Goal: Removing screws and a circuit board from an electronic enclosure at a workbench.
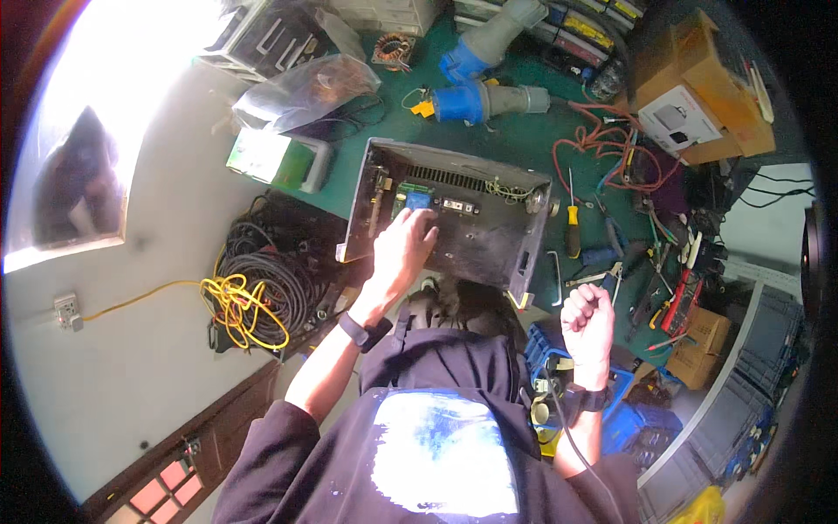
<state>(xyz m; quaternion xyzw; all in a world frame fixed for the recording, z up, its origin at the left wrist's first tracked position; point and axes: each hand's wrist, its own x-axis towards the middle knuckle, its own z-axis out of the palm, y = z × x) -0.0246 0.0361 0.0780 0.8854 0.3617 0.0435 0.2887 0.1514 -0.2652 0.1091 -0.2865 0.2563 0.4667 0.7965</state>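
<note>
An open grey metal enclosure [497, 249] lies on the green bench in front of me. Inside it a green circuit board [403, 194] carries a blue component [418, 200]. My left hand [403, 251] reaches over the near wall, its fingertips at the lower edge of the blue component and its thumb held apart. Right of that board sits a small pale terminal block [459, 206]. My right hand [587, 325] is raised beyond the enclosure's near right corner, fingers curled into the palm; whatever they may hold is hidden. A hex key [556, 278] lies close to it.
A yellow-handled screwdriver [573, 234], pliers and red-handled tools [683, 304] lie on the right. Two blue-and-grey industrial plugs [460, 103] stand behind the enclosure. A cardboard box [698, 87] sits at the far right. Coiled black cable [284, 288] and yellow cord [237, 306] lie left.
</note>
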